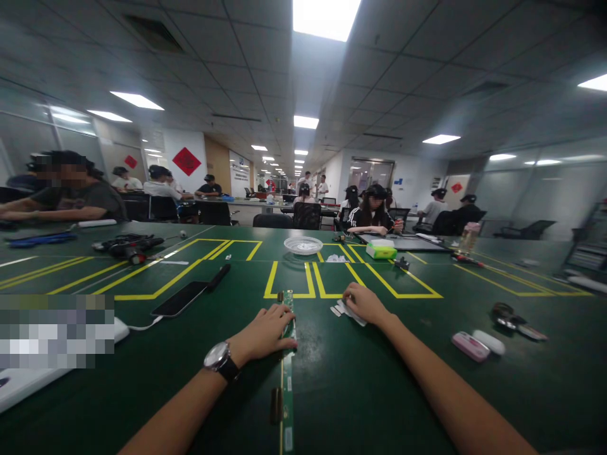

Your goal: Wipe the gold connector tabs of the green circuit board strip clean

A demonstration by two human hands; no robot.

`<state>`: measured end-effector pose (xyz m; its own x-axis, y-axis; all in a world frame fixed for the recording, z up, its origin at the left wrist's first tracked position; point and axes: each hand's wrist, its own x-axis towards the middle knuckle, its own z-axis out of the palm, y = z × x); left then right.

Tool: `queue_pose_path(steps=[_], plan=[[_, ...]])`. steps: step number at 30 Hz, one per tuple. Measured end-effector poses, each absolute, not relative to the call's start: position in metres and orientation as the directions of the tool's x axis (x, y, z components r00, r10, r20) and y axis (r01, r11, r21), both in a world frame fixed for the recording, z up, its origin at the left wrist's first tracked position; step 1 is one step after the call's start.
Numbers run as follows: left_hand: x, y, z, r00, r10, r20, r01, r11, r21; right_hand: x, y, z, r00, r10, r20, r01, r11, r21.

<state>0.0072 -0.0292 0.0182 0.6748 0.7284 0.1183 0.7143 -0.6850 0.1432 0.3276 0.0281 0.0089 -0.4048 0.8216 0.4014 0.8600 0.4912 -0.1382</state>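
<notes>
A long, narrow green circuit board (288,404) lies lengthwise on the green table in front of me, with brown connector tabs on its left edge. My left hand (265,332), wearing a wristwatch (218,357) at the wrist, is closed over the upper part of this strip, its fingers across the board and the thumb lower down on it. To the right, my right hand (366,304) is closed, fingers curled, over several small white slips (353,314) on the tabletop. Its fingertips are turned away, so anything pinched between them is hidden.
A clear round dish (303,245) stands ahead, near a green tissue pack (380,249). A phone (181,298) on a cable lies left, a power tool (135,246) beyond it. A pink case (470,346) sits right. Yellow tape (289,296) marks the table. A person (374,215) sits opposite.
</notes>
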Motion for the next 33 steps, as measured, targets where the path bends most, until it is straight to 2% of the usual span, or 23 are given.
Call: queue_pose_path(steps=[3, 8, 18, 26, 33], plan=[[0.007, -0.029, 0.017, 0.674, 0.729, 0.119, 0.714, -0.684, 0.147, 0.336, 0.029, 0.003, -0.496, 0.788, 0.364, 0.791, 0.583, -0.185], [0.006, -0.027, 0.015, 0.674, 0.731, 0.111, 0.715, -0.682, 0.153, 0.324, 0.025, -0.002, -0.524, 0.766, 0.373, 0.753, 0.621, -0.218], [0.007, -0.025, 0.011, 0.677, 0.726, 0.119, 0.707, -0.687, 0.167, 0.286, 0.013, 0.000, -0.631, 0.684, 0.365, 0.685, 0.713, -0.152], [0.011, -0.026, 0.007, 0.686, 0.715, 0.138, 0.699, -0.699, 0.147, 0.277, 0.004, 0.005, -0.653, 0.663, 0.367, 0.654, 0.737, -0.168], [0.012, -0.025, 0.004, 0.680, 0.718, 0.149, 0.708, -0.696, 0.121, 0.265, -0.011, 0.015, -0.756, 0.579, 0.306, 0.554, 0.815, -0.171]])
